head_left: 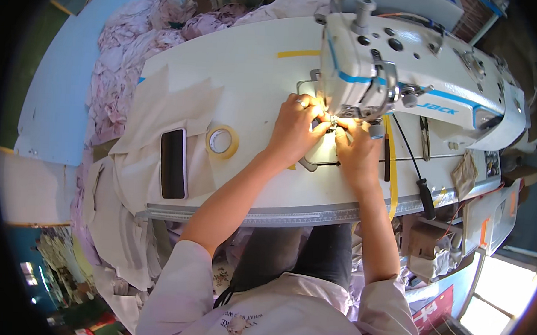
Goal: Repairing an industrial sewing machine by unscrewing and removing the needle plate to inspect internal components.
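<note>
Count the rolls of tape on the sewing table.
1. The roll of tape, yellowish with a white core, lies flat on the sewing table, between the dark phone and the left hand. Others may be hidden under the cloth.

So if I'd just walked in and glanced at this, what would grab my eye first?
Most likely the big white sewing machine with blue stripes at the top right, with the left hand and right hand pinched together right under its needle area. Next, on the white table to the left, a dark smartphone lies beside a roll of yellow tape. A heap of pale pink fabric spills off the table's far left edge.
</note>
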A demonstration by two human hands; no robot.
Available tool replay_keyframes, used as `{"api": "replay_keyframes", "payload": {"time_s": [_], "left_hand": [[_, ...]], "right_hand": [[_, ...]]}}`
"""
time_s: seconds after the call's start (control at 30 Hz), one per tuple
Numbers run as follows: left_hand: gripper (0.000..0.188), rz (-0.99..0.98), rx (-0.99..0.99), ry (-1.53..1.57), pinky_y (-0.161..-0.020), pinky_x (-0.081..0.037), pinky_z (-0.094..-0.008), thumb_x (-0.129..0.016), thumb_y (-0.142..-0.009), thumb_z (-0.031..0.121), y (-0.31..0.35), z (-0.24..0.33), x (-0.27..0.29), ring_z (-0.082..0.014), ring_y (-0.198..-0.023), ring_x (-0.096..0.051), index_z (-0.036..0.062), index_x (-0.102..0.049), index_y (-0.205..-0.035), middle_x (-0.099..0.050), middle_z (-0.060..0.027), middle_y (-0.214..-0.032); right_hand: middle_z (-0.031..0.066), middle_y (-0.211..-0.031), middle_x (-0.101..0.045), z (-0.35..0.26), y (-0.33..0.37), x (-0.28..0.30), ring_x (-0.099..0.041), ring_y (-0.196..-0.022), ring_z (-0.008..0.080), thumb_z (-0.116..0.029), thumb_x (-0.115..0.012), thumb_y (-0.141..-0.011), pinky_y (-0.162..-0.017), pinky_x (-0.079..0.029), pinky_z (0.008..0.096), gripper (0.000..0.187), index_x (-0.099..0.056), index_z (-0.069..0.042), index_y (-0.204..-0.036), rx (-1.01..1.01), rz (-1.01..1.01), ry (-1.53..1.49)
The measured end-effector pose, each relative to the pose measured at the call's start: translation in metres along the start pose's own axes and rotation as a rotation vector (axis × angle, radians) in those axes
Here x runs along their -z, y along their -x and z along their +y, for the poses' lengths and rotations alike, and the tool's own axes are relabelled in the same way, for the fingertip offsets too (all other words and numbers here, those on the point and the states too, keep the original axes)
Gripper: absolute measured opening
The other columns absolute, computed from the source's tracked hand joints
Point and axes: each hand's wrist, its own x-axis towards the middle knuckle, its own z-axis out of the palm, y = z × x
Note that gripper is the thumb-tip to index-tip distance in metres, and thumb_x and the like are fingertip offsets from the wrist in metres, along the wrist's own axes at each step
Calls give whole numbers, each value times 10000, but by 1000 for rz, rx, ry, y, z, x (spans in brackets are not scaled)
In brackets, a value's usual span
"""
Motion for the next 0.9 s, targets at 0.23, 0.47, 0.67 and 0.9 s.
{"api": "replay_keyframes", "payload": {"time_s": [0.23,0.47,0.67,0.9], "left_hand": [[151,111,-90,-19,-900,-485,-399,-768,-783,167,5,-3,-2,-285,-982,-599,65,-670,-834,-672,-76,-962],[135,152,-90,-13,-889,-485,-385,-770,-775,156,5,-5,-7,-259,-994,-622,83,-671,-830,-696,-40,-941],[123,106,-62,-2,-901,-487,-385,-772,-770,148,5,-6,-7,-262,-999,-617,82,-674,-808,-697,-40,-958],[120,64,-4,-20,-905,-497,-411,-753,-779,149,5,-6,-4,-289,-978,-605,65,-671,-806,-679,-86,-990]], "right_hand": [[176,-904,-665,-5,-2,2,-573,-905,395,-61,-715,-777,-814,-446,493,171,-741,-8,-938,29,16,31],[193,-879,-681,-15,-7,12,-623,-858,394,-38,-693,-782,-797,-472,476,203,-735,11,-975,101,12,60],[195,-880,-694,-18,-5,11,-648,-857,389,-27,-699,-784,-796,-489,455,200,-733,11,-977,104,27,63],[189,-826,-674,-11,-3,4,-612,-864,405,-50,-710,-776,-797,-457,503,153,-732,-2,-920,68,26,65]]}}
